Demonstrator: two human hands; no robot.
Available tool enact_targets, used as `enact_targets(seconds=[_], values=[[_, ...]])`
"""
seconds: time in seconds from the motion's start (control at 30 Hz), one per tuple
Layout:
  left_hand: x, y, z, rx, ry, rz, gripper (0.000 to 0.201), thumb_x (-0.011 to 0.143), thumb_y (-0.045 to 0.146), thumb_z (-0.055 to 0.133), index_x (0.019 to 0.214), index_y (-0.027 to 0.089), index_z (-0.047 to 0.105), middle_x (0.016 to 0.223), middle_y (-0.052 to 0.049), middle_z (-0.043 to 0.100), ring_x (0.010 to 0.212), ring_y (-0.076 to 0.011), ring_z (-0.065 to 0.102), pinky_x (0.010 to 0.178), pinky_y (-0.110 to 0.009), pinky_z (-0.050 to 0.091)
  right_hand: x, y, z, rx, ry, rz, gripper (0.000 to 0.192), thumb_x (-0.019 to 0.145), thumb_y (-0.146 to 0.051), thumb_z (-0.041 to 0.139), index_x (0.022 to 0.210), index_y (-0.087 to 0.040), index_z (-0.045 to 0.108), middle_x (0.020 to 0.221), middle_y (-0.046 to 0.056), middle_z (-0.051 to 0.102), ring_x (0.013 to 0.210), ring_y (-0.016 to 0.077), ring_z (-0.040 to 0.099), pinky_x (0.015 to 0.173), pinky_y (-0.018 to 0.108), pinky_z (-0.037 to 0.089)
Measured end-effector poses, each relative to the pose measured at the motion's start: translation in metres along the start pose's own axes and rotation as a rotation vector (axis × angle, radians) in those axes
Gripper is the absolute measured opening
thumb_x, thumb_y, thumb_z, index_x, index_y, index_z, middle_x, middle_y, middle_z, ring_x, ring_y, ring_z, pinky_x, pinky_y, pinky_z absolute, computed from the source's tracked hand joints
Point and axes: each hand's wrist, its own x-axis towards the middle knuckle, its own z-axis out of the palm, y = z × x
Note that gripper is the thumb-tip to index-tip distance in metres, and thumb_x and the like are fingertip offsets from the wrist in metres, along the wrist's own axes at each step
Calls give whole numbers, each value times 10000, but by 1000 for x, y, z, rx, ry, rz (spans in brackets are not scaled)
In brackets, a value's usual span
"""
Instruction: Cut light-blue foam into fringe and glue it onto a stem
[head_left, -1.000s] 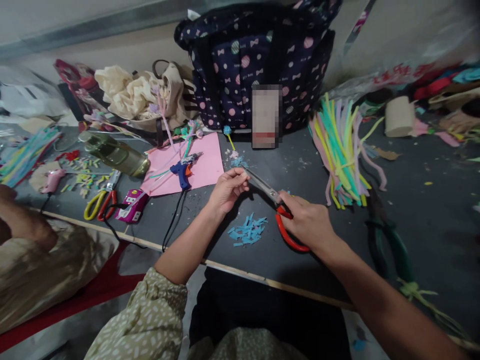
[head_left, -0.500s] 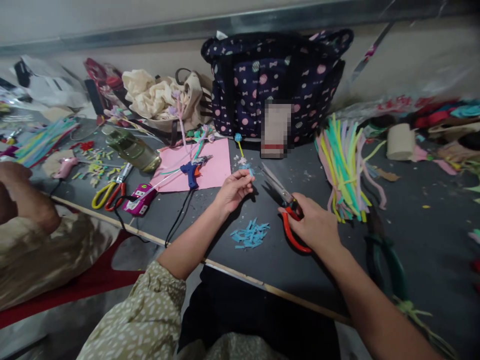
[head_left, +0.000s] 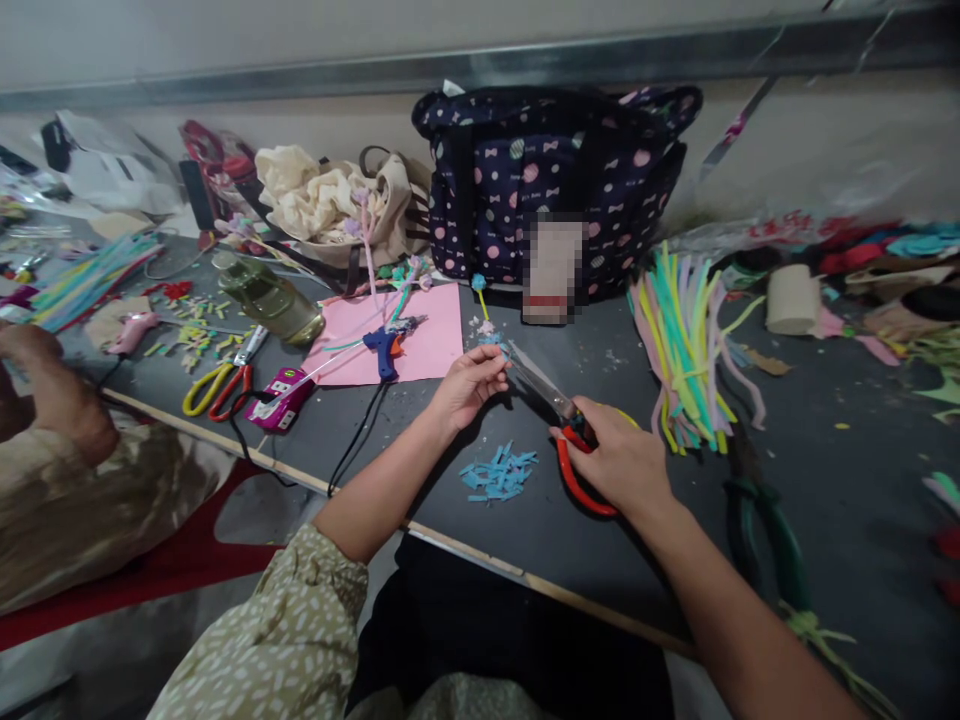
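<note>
My left hand [head_left: 469, 385] pinches a small light-blue piece [head_left: 493, 340] above the dark table [head_left: 840, 500]. My right hand [head_left: 619, 460] grips red-handled scissors [head_left: 559, 420], whose blades point up-left and meet that blue piece at my left fingertips. A little heap of blue cut bits [head_left: 498, 472] lies on the table below and between both hands.
A pink sheet [head_left: 427, 345] with a blue glue gun [head_left: 384, 347] lies left of my hands, its cord over the table edge. Pipe cleaners [head_left: 686, 340] lie to the right, green pliers [head_left: 772, 520] beside them. A dotted bag [head_left: 555, 180] stands behind. Another person's arm [head_left: 45, 400] works at far left.
The scissors were apart from my left hand and open half a second ago; now the blades have closed in on the blue piece. The camera view shifted slightly.
</note>
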Motion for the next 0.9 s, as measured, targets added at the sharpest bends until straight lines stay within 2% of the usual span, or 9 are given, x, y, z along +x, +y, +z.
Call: enact_targets(seconds=[0.13,0.3,0.67,0.9], values=[[-2,2,1,51,36,32,316,617,226,850,847,130,655,648,16,649,556,-80,600,587,-218,524,0,0,-2,-22,-6,-4,442,883,-544,547,1137,-192,633,864,38,698,708,173,609,551,283,300],[-2,3,1,122,53,74,313,594,243,868,824,117,698,712,3,679,558,-63,593,602,-215,518,0,-1,-3,-73,-22,1,439,882,-532,548,1155,-198,633,870,39,697,688,173,598,549,286,282],[-1,5,-2,73,25,54,333,585,187,862,846,128,664,679,17,670,545,-63,591,601,-203,501,1,-1,-4,3,35,-20,418,885,-511,553,1147,-196,635,874,35,700,703,160,602,562,277,303],[-2,5,0,65,-39,58,321,583,188,863,801,136,633,643,28,638,531,-70,580,585,-210,495,0,-4,-7,80,4,-25,372,896,-480,529,1109,-197,640,825,40,696,726,176,623,565,270,311]])
